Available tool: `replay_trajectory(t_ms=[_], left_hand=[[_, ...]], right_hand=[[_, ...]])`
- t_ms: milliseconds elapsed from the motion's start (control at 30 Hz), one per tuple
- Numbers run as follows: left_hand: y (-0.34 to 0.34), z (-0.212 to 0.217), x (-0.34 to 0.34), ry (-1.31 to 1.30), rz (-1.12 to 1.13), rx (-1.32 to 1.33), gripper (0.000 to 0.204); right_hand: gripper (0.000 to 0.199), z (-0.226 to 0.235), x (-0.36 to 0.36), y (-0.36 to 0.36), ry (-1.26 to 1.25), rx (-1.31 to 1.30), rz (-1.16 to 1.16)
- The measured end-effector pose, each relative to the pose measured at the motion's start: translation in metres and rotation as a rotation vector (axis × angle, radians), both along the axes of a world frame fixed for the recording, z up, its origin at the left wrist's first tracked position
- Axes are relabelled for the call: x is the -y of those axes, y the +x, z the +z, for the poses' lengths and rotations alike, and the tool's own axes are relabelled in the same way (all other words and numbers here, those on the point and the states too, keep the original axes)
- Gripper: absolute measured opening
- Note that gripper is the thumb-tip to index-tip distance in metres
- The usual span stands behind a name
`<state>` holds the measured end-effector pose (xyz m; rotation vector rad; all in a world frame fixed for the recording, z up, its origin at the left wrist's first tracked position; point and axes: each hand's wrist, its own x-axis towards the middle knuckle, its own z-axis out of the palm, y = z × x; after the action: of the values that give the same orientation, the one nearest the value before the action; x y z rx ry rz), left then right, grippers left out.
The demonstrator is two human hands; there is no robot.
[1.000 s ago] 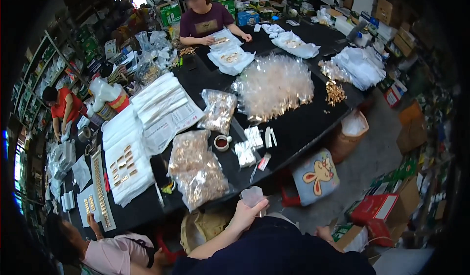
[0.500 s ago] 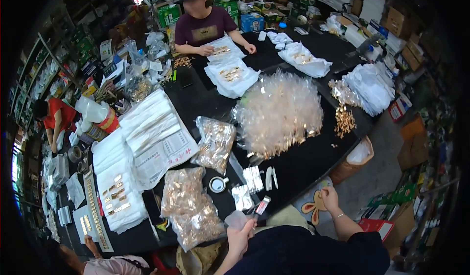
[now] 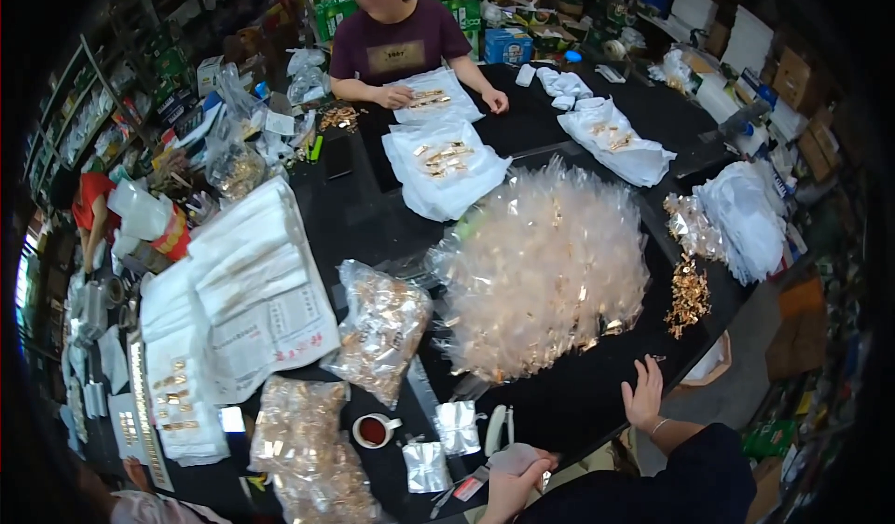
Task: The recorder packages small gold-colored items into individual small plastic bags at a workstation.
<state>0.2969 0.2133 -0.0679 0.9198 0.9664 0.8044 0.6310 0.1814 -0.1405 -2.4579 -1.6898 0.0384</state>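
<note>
My left hand [image 3: 519,493] is at the near table edge, its fingers pinching a small translucent plastic piece [image 3: 515,458]. Beside it lie a red-and-white small box [image 3: 470,485] and a thin metal tool [image 3: 441,503]. Just beyond are a white curved-handled tool [image 3: 496,429] and two silver foil packets [image 3: 457,427]. My right hand [image 3: 643,394] rests at the table's edge, open with fingers spread and nothing visible in it. A large heap of clear bags with gold-coloured pieces [image 3: 545,272] lies beyond both hands.
A cup of dark drink [image 3: 376,430] stands by two full plastic bags [image 3: 380,328]. White cloths [image 3: 261,263] and newspaper [image 3: 280,337] lie left; loose gold pieces [image 3: 688,298] lie right. Across the table [image 3: 354,216] sits a person in purple [image 3: 399,44]. Other people are at the left.
The view has shifted. My right hand has come forward from beside the table to its edge, and its fingers have spread. My left hand still holds the plastic piece.
</note>
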Motion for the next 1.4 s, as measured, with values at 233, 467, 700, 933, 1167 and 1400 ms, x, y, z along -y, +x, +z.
replay_trajectory(t_ms=[233,467,700,933,1167,1400], left_hand=[[0.072,-0.039,0.024,-0.195,0.112,0.283,0.011],[0.148,-0.074,0.059,-0.071,0.366,0.343,0.007],[0.234,-0.079,0.075,-0.17,0.546,0.446,0.017],[0.28,-0.063,0.041,-0.088,0.621,0.3,0.017],[0.293,-0.082,0.042,-0.106,0.572,0.086,0.024],[0.311,-0.084,0.016,0.096,0.308,0.105,0.018]], right_hand=[[0.065,-0.006,0.009,0.037,-0.029,-0.063,0.311],[0.068,-0.014,0.021,0.056,-0.034,-0.136,0.524],[0.065,-0.015,0.017,0.089,0.02,-0.422,0.73],[0.036,-0.02,-0.019,0.127,-0.059,-0.944,1.052],[0.027,0.003,-0.044,0.173,-0.016,-1.002,0.894],[0.047,0.017,-0.084,0.288,0.158,-0.165,0.802]])
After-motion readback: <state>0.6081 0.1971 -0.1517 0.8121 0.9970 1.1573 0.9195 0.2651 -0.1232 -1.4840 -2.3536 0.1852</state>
